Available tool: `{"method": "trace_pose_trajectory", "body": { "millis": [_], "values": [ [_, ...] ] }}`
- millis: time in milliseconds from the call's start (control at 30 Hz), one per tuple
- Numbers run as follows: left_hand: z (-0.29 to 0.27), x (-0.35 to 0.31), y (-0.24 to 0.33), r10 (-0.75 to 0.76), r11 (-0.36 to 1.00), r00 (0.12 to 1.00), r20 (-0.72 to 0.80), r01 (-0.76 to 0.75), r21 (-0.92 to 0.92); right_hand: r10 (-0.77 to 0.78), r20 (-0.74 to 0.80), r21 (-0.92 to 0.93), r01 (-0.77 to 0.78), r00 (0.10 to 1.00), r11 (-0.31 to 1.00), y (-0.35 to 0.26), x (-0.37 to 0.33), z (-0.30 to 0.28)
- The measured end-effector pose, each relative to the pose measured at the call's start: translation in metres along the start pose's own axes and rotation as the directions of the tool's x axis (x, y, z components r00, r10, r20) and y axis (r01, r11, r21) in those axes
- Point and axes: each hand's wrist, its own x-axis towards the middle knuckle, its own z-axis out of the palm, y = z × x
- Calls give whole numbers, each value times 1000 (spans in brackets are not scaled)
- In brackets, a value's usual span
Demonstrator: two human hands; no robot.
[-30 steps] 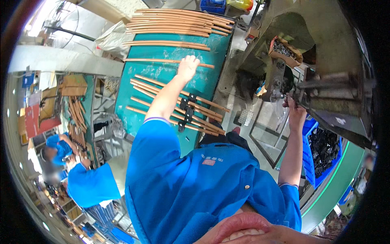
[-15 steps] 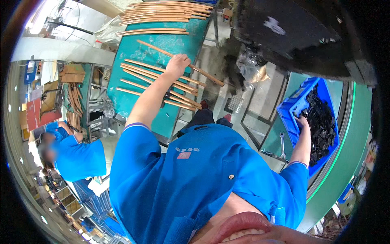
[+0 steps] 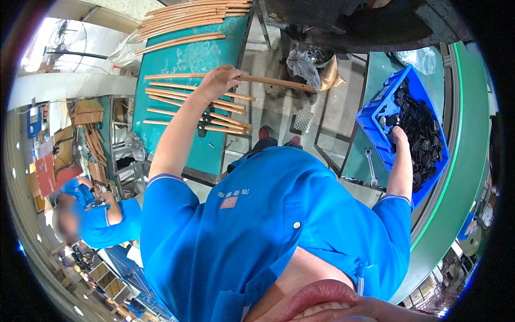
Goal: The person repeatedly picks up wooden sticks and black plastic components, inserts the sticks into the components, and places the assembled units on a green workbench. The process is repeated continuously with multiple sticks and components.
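Note:
My left hand (image 3: 219,81) is closed around a long, slightly curved wooden slat (image 3: 279,83). The slat lies level across the teal table's near side, and its right end, with small holes, sticks out past the edge. Below it, several loose wooden slats (image 3: 225,105) lie on the table beside small black parts (image 3: 201,130). Far to the right, my right hand (image 3: 397,136) reaches into a blue plastic bin (image 3: 370,115) heaped with small black parts (image 3: 421,134). Its fingers are closed at a black part (image 3: 394,121) near the bin's left wall; the fingertips are partly hidden.
More slats (image 3: 182,20) are stacked at the table's (image 3: 188,56) far end. A wrench (image 3: 370,166) lies beside the bin on a green surface. A dark machine (image 3: 365,27) overhangs the far middle. At left, a co-worker in a blue shirt (image 3: 110,222) handles something near a shelf.
My left hand has turned the slat from a slant to nearly level, its end now farther right. My right hand has shifted within the bin, and a black part now shows at its fingers.

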Motion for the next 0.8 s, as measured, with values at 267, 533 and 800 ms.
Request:
{"method": "trace_pose_trajectory", "body": {
  "millis": [267, 533, 800],
  "values": [
    [-12, 1, 36, 217, 933, 971, -105, -175, 314, 259, -615, 335, -50, 745, 941, -1, -45, -16],
    [-8, 12, 44, 491, 836, 837, -240, -377, 398, 236, -491, 692, 540, 839, -480, -49, -115, -82],
    [-17, 31, 57, 498, 862, 841, -212, -454, 224, 53, -521, 756, 490, 852, -435, -197, -197, -123]
  ]
}}
